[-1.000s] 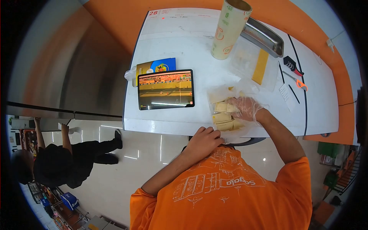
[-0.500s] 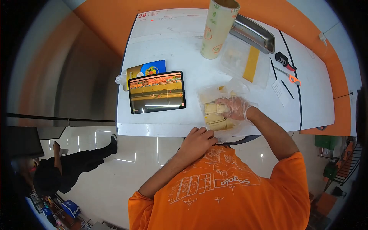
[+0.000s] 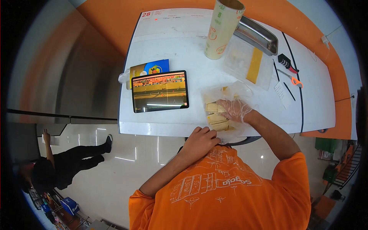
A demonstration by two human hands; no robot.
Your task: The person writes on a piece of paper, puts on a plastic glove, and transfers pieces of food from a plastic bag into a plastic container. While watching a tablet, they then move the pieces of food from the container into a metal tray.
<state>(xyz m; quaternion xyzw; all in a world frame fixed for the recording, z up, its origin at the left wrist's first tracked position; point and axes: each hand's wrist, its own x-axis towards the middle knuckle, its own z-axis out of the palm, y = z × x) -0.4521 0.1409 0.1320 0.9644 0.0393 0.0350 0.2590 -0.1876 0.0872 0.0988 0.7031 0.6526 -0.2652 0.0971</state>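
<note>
A clear plastic bag point(image 3: 240, 89) lies by the near edge of the table, with several pale yellow, block-like food pieces point(image 3: 217, 123) in it. My right hand point(image 3: 234, 110), in a thin clear plastic glove, reaches over the bag with its fingers bent onto one of the pieces. The fingertips are partly lost behind plastic and glare. Bare and curled, my left hand point(image 3: 200, 141) is at the table's near edge, close to the bag's lower left corner. Its palm side is hidden, so what it grips, if anything, does not show.
A tablet point(image 3: 160, 92) playing video leans on a blue and yellow box point(image 3: 159, 66). Behind the bag are a tall cardboard roll point(image 3: 222, 32), a clear container point(image 3: 235, 57), and a metal tray point(image 3: 257, 35). Orange scissors point(image 3: 295, 81) lie right. Another person point(image 3: 57, 168) is at far left.
The view has shifted slightly, moving the table items a little right. My right hand stays on the food pieces and my left by the bag. The other person's raised arm and legs have shifted.
</note>
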